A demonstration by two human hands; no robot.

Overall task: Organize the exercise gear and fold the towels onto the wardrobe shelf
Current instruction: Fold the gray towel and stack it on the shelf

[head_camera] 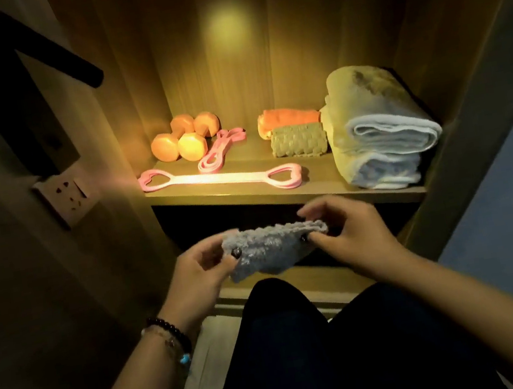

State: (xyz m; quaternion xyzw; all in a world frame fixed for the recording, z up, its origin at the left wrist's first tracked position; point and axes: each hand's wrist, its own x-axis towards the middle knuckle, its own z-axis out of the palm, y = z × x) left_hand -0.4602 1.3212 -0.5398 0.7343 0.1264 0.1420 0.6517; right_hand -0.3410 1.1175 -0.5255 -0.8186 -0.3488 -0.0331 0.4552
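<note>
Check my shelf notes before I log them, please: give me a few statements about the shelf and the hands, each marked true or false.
1. Both hands, left hand and right hand, hold the grey towel. True.
2. The dumbbells sit at the shelf's right end. False: at its left end.
3. The long pink band lies along the shelf's front edge. True.
4. The white towel stack lies on the floor. False: on the shelf, at its right.
</note>
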